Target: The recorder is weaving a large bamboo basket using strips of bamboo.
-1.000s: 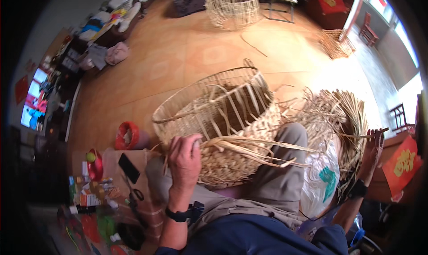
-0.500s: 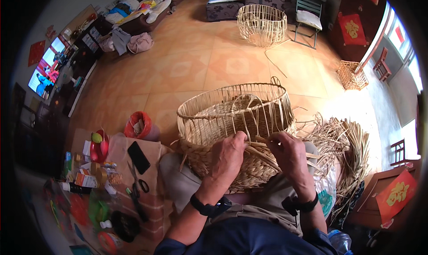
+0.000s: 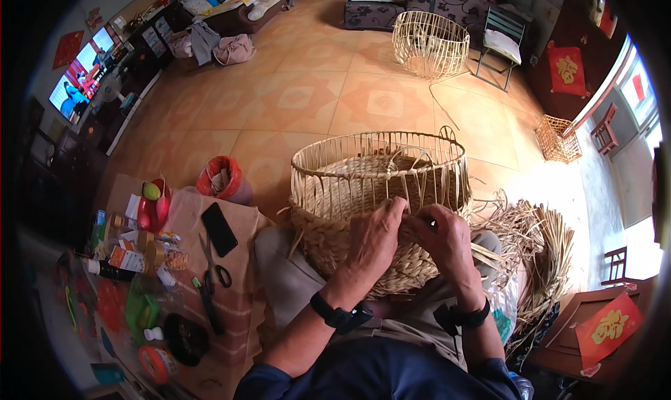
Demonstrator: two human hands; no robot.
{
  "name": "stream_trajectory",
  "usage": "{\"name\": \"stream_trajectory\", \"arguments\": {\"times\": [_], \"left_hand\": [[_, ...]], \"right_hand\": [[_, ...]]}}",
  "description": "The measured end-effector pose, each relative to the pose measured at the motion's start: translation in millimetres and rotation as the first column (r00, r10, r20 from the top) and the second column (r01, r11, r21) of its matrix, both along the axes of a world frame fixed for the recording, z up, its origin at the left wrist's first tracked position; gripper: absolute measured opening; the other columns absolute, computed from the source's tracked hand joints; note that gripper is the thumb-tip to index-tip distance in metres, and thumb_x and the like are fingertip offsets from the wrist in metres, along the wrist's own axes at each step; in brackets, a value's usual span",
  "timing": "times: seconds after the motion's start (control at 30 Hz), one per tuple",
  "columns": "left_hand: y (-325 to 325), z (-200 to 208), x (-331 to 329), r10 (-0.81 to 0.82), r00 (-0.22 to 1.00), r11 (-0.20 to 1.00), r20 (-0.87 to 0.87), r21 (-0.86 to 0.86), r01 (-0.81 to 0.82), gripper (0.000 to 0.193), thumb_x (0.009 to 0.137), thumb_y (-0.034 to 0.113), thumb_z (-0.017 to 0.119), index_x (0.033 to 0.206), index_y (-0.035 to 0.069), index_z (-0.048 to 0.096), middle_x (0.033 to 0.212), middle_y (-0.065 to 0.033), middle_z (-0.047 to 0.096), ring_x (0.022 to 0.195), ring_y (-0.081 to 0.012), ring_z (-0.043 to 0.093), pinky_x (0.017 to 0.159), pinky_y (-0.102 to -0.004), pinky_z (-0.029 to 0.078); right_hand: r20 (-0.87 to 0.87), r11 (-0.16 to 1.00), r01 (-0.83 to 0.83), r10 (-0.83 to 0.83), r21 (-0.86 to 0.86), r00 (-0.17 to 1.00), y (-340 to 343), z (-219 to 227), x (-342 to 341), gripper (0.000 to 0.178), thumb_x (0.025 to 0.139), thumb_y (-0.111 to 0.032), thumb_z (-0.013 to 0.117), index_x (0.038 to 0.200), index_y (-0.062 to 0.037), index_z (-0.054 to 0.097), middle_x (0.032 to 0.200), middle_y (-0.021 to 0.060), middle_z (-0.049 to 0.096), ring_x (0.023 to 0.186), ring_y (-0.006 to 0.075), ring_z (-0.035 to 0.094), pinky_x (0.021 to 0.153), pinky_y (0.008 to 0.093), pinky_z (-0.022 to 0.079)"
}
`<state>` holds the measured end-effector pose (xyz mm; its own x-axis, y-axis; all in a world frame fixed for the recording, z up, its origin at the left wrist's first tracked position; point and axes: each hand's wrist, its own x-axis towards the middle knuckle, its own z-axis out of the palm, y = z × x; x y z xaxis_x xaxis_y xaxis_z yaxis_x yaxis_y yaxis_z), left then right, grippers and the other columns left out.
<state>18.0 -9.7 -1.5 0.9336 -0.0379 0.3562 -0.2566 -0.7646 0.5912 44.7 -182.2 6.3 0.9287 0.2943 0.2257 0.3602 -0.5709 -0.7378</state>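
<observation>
A half-woven straw basket [image 3: 402, 278] rests on my lap, its lower wall braided thick and its upper part open, with thin upright strands running up to a rim [image 3: 377, 171]. My left hand [image 3: 377, 238] pinches straw at the top of the braided near wall, its knuckles toward me. Right beside it, my right hand [image 3: 444, 239] is closed on the same weave, thumb and forefinger bent together. The straw between the fingers is mostly hidden. Loose strand ends [image 3: 486, 255] stick out past the right hand.
A heap of dried straw [image 3: 549, 253] lies at my right. On a cloth-covered table at my left are a phone [image 3: 219, 229], scissors [image 3: 218, 271] and small packages. A red-lined bin [image 3: 222, 178] stands beyond it. Farther off are a basket frame [image 3: 430, 45] and a folding chair [image 3: 501, 42].
My hands have come closer together, and the strands that stretched between them are now mostly covered by the fingers. The whole view has shifted slightly.
</observation>
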Motion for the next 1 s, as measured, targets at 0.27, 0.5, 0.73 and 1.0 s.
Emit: {"name": "stream_trajectory", "arguments": {"times": [0.27, 0.5, 0.73, 1.0], "left_hand": [[8, -11, -12, -0.160, 0.987, 0.986, 0.010, 0.046, 0.159, 0.015, 0.092, -0.001, 0.057, 0.105, 0.003, 0.063, 0.097, -0.0159, 0.069, 0.091, -0.0384, 0.069, 0.079, -0.0466, 0.056], [4, -6, -8, -0.154, 0.983, 0.988, -0.096, -0.027, 0.152, 0.016, 0.091, -0.004, 0.054, 0.105, 0.001, 0.060, 0.094, -0.0210, 0.064, 0.092, -0.0413, 0.065, 0.079, -0.0478, 0.053], [-4, 4, 3, -0.030, 0.992, 0.995, -0.122, -0.095, 0.018, 0.014, 0.093, 0.001, 0.068, 0.103, 0.005, 0.058, 0.088, -0.0153, 0.070, 0.084, -0.0377, 0.071, 0.070, -0.0448, 0.055], [15, 2, 8, -0.205, 0.972, 0.958, -0.116, -0.227, 0.175, 0.020, 0.096, 0.007, 0.067, 0.114, 0.005, 0.075, 0.097, -0.0178, 0.074, 0.093, -0.0345, 0.073, 0.083, -0.0403, 0.056]], "right_hand": [[0.183, 0.974, 0.048, -0.006, -0.223, 0.983, -4, -6, -8, 0.020, 0.088, -0.023, 0.079, 0.094, -0.0070, 0.070, 0.087, 0.0115, 0.067, 0.077, 0.0343, 0.069, 0.065, 0.0431, 0.055], [0.178, 0.965, 0.009, 0.039, -0.262, 0.983, -10, 6, -13, 0.018, 0.085, -0.023, 0.080, 0.087, -0.0096, 0.068, 0.085, 0.0077, 0.062, 0.075, 0.0309, 0.068, 0.064, 0.0417, 0.055], [0.171, 0.980, 0.042, -0.009, -0.193, 0.985, -15, -7, -11, 0.015, 0.081, -0.015, 0.080, 0.086, -0.0092, 0.067, 0.086, 0.0073, 0.061, 0.082, 0.0303, 0.066, 0.068, 0.0414, 0.054], [0.217, 0.922, 0.019, 0.071, -0.388, 0.974, -19, -7, -38, 0.028, 0.082, -0.019, 0.079, 0.102, -0.0080, 0.063, 0.099, 0.0104, 0.059, 0.096, 0.0329, 0.060, 0.077, 0.0448, 0.052]]}}
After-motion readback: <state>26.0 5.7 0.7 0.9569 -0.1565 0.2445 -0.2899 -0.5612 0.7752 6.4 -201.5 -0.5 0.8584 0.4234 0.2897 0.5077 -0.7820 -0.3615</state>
